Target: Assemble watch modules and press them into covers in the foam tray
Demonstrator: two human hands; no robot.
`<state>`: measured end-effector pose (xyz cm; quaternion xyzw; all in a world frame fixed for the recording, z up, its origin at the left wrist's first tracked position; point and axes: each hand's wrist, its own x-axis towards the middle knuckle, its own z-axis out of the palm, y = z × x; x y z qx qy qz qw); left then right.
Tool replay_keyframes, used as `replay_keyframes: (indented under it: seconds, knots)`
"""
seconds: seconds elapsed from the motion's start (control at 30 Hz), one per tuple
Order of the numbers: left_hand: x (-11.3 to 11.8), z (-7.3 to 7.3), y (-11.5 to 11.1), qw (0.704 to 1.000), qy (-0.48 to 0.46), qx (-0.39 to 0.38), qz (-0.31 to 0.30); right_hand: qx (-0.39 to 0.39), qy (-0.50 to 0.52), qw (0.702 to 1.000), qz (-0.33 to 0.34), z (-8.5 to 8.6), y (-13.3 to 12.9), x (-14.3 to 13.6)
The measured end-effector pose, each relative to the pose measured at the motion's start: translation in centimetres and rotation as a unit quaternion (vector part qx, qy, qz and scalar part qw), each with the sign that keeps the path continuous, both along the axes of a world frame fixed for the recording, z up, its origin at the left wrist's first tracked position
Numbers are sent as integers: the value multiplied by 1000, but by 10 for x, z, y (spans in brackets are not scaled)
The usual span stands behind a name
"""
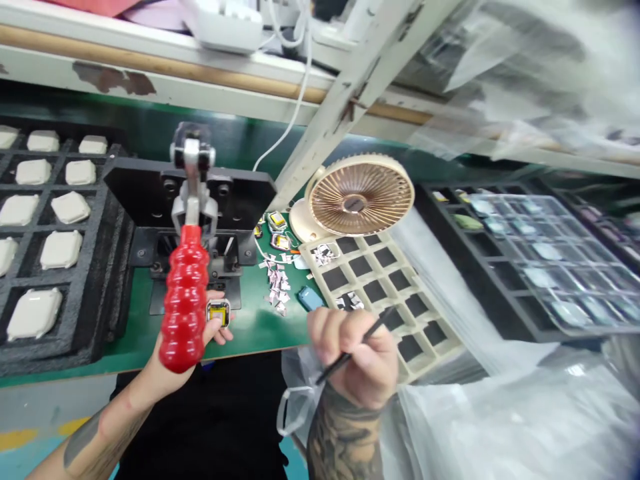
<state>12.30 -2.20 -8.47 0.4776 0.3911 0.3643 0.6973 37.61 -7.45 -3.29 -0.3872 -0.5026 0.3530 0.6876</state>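
Note:
Between the thumb and fingers of my left hand (211, 331) is a small square watch-like casing (225, 323) with a yellow part inside. The red ribbed handle (185, 300) of a toggle press (193, 180) hides part of this hand. My right hand (357, 353) is closed around a slim black tool (345, 362), held slantwise; its far end is blurred, so its exact kind is unclear. Beneath and beyond that hand lies a beige compartment tray (327, 298) with dark pads and small black-and-white pieces. A blue object (311, 299) rests on the green bench between my hands.
Black foam trays (95, 293) of pale square cases stand at the left. Small pale strips (277, 283) and more casings (279, 230) lie near a beige fan (357, 200). A slanting white post (345, 107) rises behind. Clear plastic (500, 400) and another dark tray (493, 253) are at the right.

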Motion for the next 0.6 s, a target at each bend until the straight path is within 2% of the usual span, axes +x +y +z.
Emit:
replay_keyframes:
  seconds: [0.03, 0.1, 0.17, 0.23, 0.3, 0.37, 0.5, 0.53, 0.6]
  knots:
    - [0, -1, -1, 1000, 14, 8, -4, 13, -26, 1000, -6, 10, 8, 12]
    - [0, -1, -2, 999, 28, 23, -2, 22, -128, 987, -96, 24, 30, 28]
    - [-1, -2, -2, 999, 32, 26, -1, 25, -248, 942, -222, 28, 54, 32]
    - [-2, -2, -2, 999, 35, 27, -3, 43, -335, 899, -279, 22, 68, 24]
    - [-3, -1, -1, 999, 38, 32, -9, 63, -376, 886, -266, 9, 67, 10]
    - [-3, 0, -2, 998, 49, 39, -5, 64, -421, 875, -231, -10, 52, -6]
    - [-2, 3, -4, 995, 89, 53, 9, 17, -577, 805, -138, -45, 21, -29]
    - [-2, 4, -5, 994, 96, 57, 6, -1, -604, 788, -123, -50, 17, -31]
    - [-2, 3, -4, 993, 101, 65, -10, -27, -624, 772, -115, -54, 13, -28]
